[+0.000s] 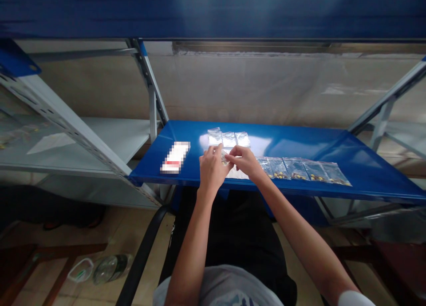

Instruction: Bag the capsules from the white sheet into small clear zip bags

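Plastic bags (301,169), 5 in a row on blue steel shelf (293,141), sit just right of hands, each w/ yellow-brown bits inside, too small to tell what; 3 shiny clear packets (229,139) lie side by side behind hands, touching or nearly so; left hand (211,170) & right hand (244,160) meet over front of shelf, fingers (213,150) of both pinching small clear bag (225,158) between them, mostly hidden; white sheet (237,174) lies under hands; blurred white box w/ red stripe (175,157) lies flat on shelf, left of hands; black chair arm (143,252) runs beside person's black trousers (233,226); on tiled floor (153,235) lower left, plastic bottle (111,268) lies beside clear plastic bag (80,270).
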Tool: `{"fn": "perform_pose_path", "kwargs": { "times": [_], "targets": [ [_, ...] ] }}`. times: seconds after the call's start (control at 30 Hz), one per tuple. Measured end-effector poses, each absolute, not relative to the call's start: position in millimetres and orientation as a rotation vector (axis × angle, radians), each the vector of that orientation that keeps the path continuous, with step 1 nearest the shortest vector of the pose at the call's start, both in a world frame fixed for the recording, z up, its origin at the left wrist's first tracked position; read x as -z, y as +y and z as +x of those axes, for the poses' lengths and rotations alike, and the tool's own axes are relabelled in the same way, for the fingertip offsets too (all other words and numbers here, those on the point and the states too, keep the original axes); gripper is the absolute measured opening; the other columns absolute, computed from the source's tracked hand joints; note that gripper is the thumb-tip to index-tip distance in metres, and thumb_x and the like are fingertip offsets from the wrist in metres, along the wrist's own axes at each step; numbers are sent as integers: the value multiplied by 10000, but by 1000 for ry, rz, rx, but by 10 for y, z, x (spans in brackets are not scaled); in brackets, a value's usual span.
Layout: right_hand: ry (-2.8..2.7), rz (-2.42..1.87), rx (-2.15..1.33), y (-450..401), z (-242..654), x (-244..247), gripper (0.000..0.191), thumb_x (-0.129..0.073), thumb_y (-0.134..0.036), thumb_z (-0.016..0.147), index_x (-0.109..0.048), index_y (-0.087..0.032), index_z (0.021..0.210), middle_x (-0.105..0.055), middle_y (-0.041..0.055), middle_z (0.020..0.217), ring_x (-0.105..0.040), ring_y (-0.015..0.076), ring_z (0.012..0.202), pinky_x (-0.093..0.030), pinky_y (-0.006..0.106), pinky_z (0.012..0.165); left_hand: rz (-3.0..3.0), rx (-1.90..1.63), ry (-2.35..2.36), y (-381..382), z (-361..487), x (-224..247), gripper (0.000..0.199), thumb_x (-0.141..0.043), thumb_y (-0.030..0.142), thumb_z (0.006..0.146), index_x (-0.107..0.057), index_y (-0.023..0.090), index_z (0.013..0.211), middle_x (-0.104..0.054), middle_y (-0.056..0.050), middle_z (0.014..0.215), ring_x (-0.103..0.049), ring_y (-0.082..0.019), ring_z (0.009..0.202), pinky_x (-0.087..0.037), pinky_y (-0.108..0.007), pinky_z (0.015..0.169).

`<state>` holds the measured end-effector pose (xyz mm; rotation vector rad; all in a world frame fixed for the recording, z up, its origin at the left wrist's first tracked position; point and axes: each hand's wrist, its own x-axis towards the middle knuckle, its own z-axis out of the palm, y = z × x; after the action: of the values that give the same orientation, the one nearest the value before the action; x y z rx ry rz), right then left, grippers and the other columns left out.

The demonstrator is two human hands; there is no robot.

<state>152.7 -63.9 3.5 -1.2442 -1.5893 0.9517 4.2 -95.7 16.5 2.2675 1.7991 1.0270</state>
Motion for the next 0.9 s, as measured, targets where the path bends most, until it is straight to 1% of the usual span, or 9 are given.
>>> {"fn": "perform_pose_path", "kwargs": {
  "times": [0.13,0.3,0.4,0.5,0.57,0.63,0.7,0.8,0.9],
  "targets": [
    [-1589,-1258,-953,-631,1535,-35,290,-721,-456,820,-582,-212,746,-631,14,672,-556,135,519,-440,258,418,2263,-1002,1791,-954,18,-168,651,-731,417,913,-526,154,1473,-658,-174,1378,-608,-363,1249,-486,-456,1008],
    [-1623,-1207,-969,-626,1523,8,323,-718,-476,835,-575,-203,738,-613,1,640,-531,118,477,-425,248,409,2269,-960,1792,-949,-11,-150,611,-749,387,901,-561,142,1427,-685,-159,1335,-625,-351,1230,-498,-448,992],
    [-1652,-1160,-1006,-619,1522,28,362,-730,-524,836,-586,-200,760,-631,14,673,-589,144,538,-451,245,420,2260,-952,1771,-930,-58,-134,575,-771,368,887,-590,154,1389,-705,-142,1296,-646,-332,1205,-511,-427,974],
    [-1664,-1166,-1053,-578,1563,49,347,-697,-536,880,-616,-199,866,-709,49,793,-674,180,623,-465,244,446,2236,-964,1755,-894,-140,-115,535,-782,401,882,-636,162,1338,-726,-138,1247,-672,-325,1152,-527,-422,950],
    [-1677,-1251,-950,-524,1612,92,248,-664,-442,921,-638,-196,902,-738,55,839,-698,181,641,-485,257,518,2201,-1002,1729,-862,-214,-101,500,-790,391,874,-668,167,1304,-734,-135,1220,-687,-315,1115,-538,-412,938],
    [-1747,-1357,-724,-462,1658,170,103,-655,-288,919,-683,-191,894,-746,47,827,-697,178,665,-498,281,632,2157,-1061,1667,-830,-295,-86,465,-796,369,866,-695,171,1275,-734,-127,1200,-697,-297,1097,-549,-393,941],
    [-1866,-1423,-507,-410,1681,272,81,-658,-182,896,-738,-192,900,-750,47,829,-683,184,714,-486,299,723,2123,-1116,1585,-803,-375,-72,431,-802,361,860,-720,179,1242,-727,-113,1182,-701,-275,1094,-551,-374,961],
    [-2024,-1460,-354,-377,1661,409,118,-683,-173,903,-786,-199,955,-747,69,894,-656,197,774,-461,302,765,2088,-1152,1516,-785,-470,-59,412,-819,372,847,-744,198,1213,-705,-88,1153,-701,-246,1077,-547,-359,984],
    [-2099,-1462,-302,-382,1621,470,117,-713,-200,908,-798,-197,989,-721,80,913,-646,208,825,-449,296,783,2052,-1144,1489,-793,-529,-67,453,-836,412,829,-747,207,1222,-688,-70,1121,-696,-227,1041,-555,-343,955]
  ]
}}
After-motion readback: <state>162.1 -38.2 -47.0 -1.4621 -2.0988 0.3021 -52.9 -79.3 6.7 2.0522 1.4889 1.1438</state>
